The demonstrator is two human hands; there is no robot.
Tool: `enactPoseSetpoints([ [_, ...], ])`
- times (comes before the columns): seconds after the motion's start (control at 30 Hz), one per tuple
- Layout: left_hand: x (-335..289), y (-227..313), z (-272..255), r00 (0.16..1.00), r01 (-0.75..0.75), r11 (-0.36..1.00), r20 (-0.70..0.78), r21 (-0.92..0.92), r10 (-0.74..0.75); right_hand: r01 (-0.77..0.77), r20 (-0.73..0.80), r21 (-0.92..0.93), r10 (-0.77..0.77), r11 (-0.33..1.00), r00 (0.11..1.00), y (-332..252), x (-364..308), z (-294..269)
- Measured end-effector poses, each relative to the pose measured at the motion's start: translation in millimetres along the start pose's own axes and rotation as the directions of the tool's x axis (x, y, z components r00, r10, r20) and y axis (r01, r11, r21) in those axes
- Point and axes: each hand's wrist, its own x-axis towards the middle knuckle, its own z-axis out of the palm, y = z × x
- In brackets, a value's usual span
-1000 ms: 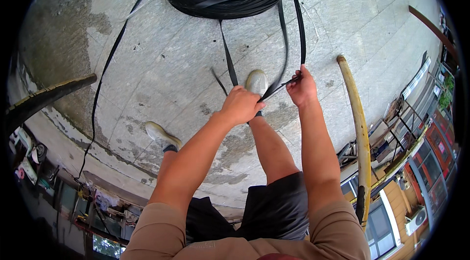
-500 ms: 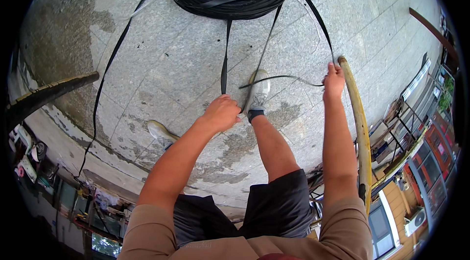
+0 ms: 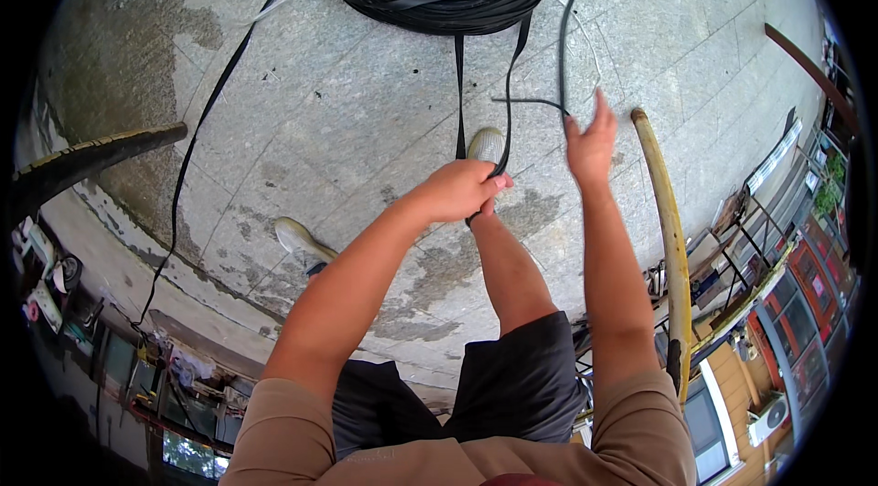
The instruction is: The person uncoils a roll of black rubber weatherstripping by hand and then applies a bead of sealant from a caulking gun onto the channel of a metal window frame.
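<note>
A thick coil of flat black cable (image 3: 439, 15) lies on the paving at the top of the view, tied with clear plastic strips. My left hand (image 3: 457, 192) is closed around a loop of this cable above my right shoe. Two lengths run up from that fist to the coil. To its right, my right hand (image 3: 592, 146) has its fingers stretched out and apart. A loose cable length (image 3: 562, 52) bends down from the coil to the thumb of this hand, and its free end points left. Whether the thumb still touches it is hard to tell.
Curved handles, one yellowish (image 3: 668, 221) at right and one dark and yellow (image 3: 110, 155) at left, rise beside me. Another cable length (image 3: 206, 116) runs down the left side. My shoes (image 3: 302, 244) stand on the paving. Buildings and clutter line the rim.
My right hand has moved left and loosened its fingers from the cable, which has slackened into a bend. My left hand has shifted right and slightly up with its cable loop.
</note>
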Motion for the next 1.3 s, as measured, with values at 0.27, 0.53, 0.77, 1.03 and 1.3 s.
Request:
enactPoseSetpoints([
  [0.27,-13.4,26.8,-1.1,0.991,0.085,0.779,0.132,-0.621,-0.004,-0.012,0.284,0.673,-0.243,0.740,0.927,-105.6,-91.6,54.2],
  [0.53,-27.0,30.0,-25.1,0.992,-0.101,0.836,0.009,-0.540,0.125,-0.347,0.519,0.711,-0.124,0.612,0.846,-106.2,-152.0,75.8],
  [0.77,-32.1,-32.6,-51.7,0.991,-0.120,0.975,-0.083,-0.188,0.106,-0.585,0.830,0.364,0.033,0.725,0.557,-161.9,-141.5,-15.1],
  [1.03,-35.5,-46.5,-31.4,0.780,-0.394,0.735,-0.222,0.552,0.585,-0.870,0.839,0.486,-0.323,0.085,0.438,-186.7,-148.6,-85.3],
  [1.3,-117.5,-93.3,9.1,0.822,-0.337,0.812,-0.272,0.477,0.501,-0.767,0.564,0.518,-0.524,-0.377,0.638,-202.2,-147.8,-122.5],
])
